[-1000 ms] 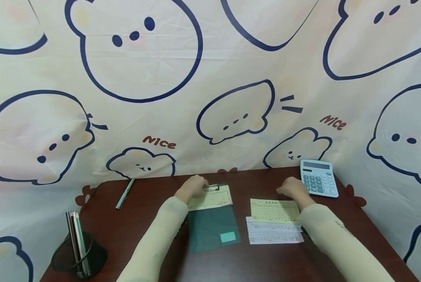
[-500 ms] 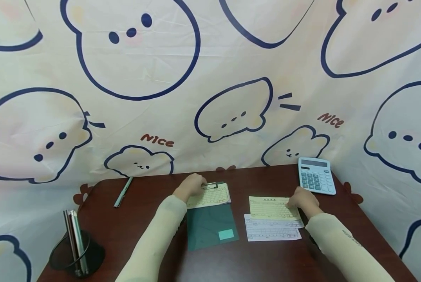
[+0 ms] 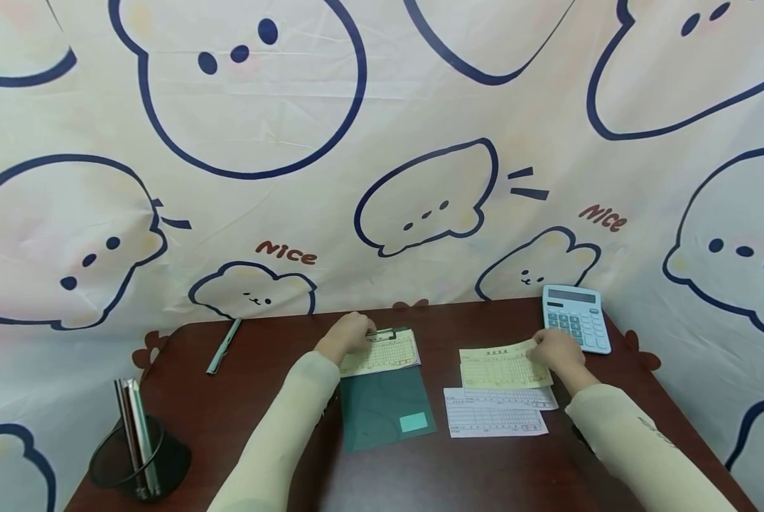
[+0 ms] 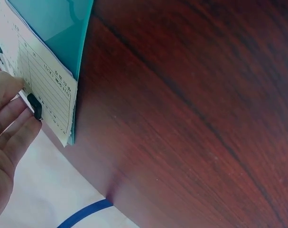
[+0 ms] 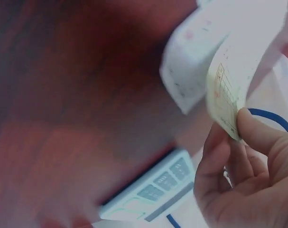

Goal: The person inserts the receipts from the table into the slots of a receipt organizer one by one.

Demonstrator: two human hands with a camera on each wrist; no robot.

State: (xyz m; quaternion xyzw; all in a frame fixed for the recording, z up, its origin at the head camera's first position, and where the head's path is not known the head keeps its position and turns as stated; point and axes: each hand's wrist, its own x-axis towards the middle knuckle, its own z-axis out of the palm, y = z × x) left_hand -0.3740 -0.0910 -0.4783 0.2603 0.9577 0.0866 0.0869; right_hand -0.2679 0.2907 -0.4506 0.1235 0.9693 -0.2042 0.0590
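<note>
My right hand (image 3: 557, 350) pinches the right edge of a yellow printed form (image 3: 503, 366) between thumb and fingers. The right wrist view shows this form (image 5: 231, 80) bending up from the thumb. White printed slips (image 3: 493, 419) lie partly under it on the desk. At the top of a teal clipboard (image 3: 384, 405), my left hand (image 3: 350, 336) holds the black metal clip (image 4: 34, 105), thumb above and fingers below the edge. Yellow forms (image 3: 384, 353) lie under that clip, covering the board's upper part. A pale blue calculator (image 3: 576, 313) sits just beyond my right hand.
A black mesh pen holder (image 3: 173, 455) with several pens stands at the near left of the dark wooden desk (image 3: 407, 483). One pale green pen (image 3: 224, 346) lies near the back left edge. A patterned cloth (image 3: 318, 213) hangs behind the desk.
My right hand has moved from above the yellow form onto its right edge, then lifted and shifted it up and right, exposing more of the white slips. My left hand stays at the clip.
</note>
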